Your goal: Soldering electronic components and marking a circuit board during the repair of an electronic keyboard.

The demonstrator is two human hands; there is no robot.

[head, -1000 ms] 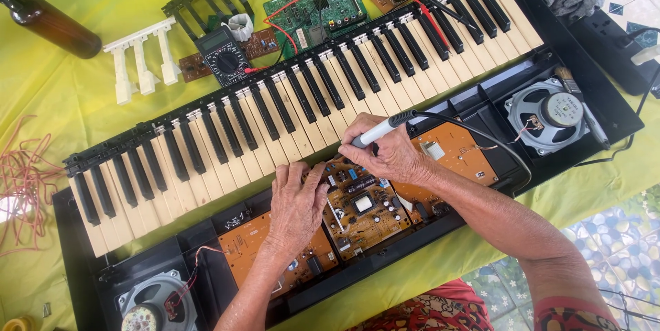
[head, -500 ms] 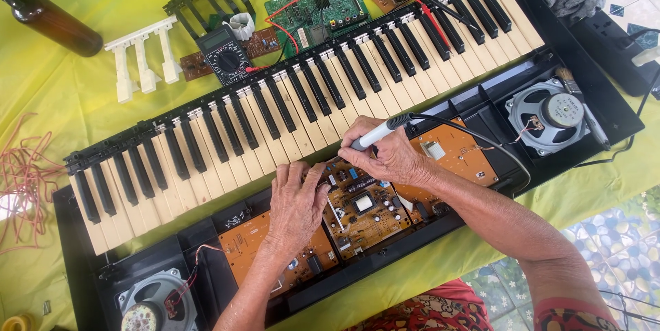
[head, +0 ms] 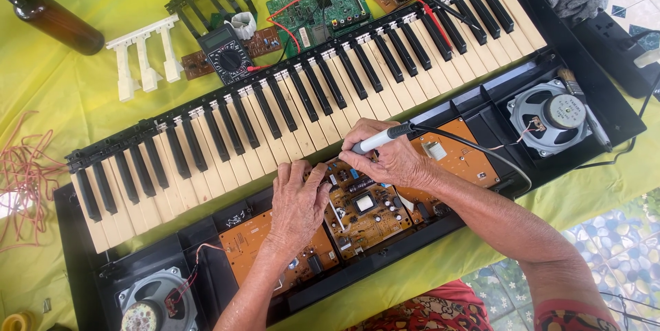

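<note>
The right hand [head: 399,162] has its fingers clamped on a grey pen-shaped soldering iron [head: 378,138] over the brown circuit board [head: 361,204] (mid-keyboard, near side). The left hand [head: 299,200] rests fingers together beside it. A slip could scorch neighbouring components.

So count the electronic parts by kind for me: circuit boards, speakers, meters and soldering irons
Circuit boards: 6, e.g. middle board, green board
Speakers: 2
Multimeter: 1
Soldering iron: 1, held in right hand
Total: 10
</note>
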